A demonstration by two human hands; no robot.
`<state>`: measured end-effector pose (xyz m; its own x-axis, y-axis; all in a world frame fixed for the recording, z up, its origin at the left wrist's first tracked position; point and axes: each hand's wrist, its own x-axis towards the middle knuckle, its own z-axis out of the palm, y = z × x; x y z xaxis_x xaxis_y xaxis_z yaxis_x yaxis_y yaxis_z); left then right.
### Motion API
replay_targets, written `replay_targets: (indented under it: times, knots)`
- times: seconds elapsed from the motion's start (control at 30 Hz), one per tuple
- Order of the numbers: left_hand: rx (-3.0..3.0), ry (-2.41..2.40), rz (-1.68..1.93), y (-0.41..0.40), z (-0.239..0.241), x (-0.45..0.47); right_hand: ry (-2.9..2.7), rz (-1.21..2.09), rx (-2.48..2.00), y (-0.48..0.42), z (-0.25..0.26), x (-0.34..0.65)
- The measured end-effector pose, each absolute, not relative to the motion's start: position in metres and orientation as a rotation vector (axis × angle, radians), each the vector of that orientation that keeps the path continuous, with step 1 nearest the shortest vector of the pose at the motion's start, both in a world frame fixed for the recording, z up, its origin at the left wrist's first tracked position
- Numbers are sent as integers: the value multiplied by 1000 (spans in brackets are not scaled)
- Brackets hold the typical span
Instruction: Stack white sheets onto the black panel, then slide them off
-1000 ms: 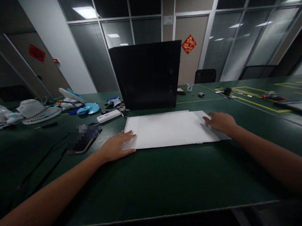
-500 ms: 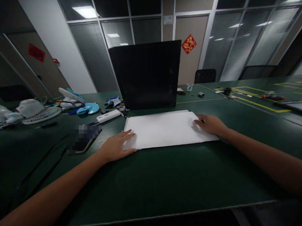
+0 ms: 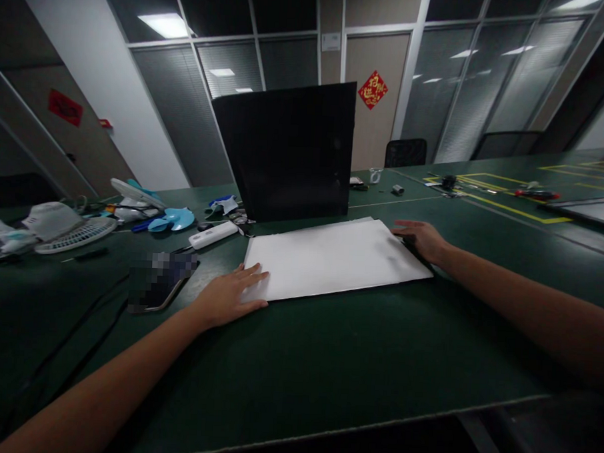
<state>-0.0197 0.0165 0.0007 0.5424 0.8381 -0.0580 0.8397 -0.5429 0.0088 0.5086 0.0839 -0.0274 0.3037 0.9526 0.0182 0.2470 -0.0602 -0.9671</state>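
White sheet (image 3: 330, 258) flat on green surface (image 3: 325, 374), before black panel (image 3: 290, 152). Left hand (image 3: 229, 297): grip wide, palm down on near-left corner. Right hand (image 3: 420, 237): grip loose, unclasped, at far-right corner. Sheet likely light, thin, semi-stiff, slippery; best taken by edges.

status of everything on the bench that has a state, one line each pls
white sheet: lying flat on the green table.
left hand: open, palm down on the sheet's near left corner.
right hand: at the sheet's far right corner, fingers touching it; open or shut unclear.
black panel: upright behind the sheet.
phone: flat on the table, left of the left hand.
blue fan blade: loose, lying on the table.
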Motion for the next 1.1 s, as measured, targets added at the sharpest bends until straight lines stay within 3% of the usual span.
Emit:
replay_targets:
  times: [0.3, 0.8, 0.97, 1.1]
  knots:
    - [2711, 1492, -32, 17, 2, -22, -989, 1084, -1122, 74, -9, 513]
    - [2817, 1562, -116, 17, 4, -19, -768, 991, -1448, 80, -8, 499]
    - [3223, 1376, 11, 2, 16, -17, -843, 1248, -1417, 69, 6, 502]
    - [3522, 1106, -124, -16, 22, -1, -993, 1373, -1439, 52, 32, 510]
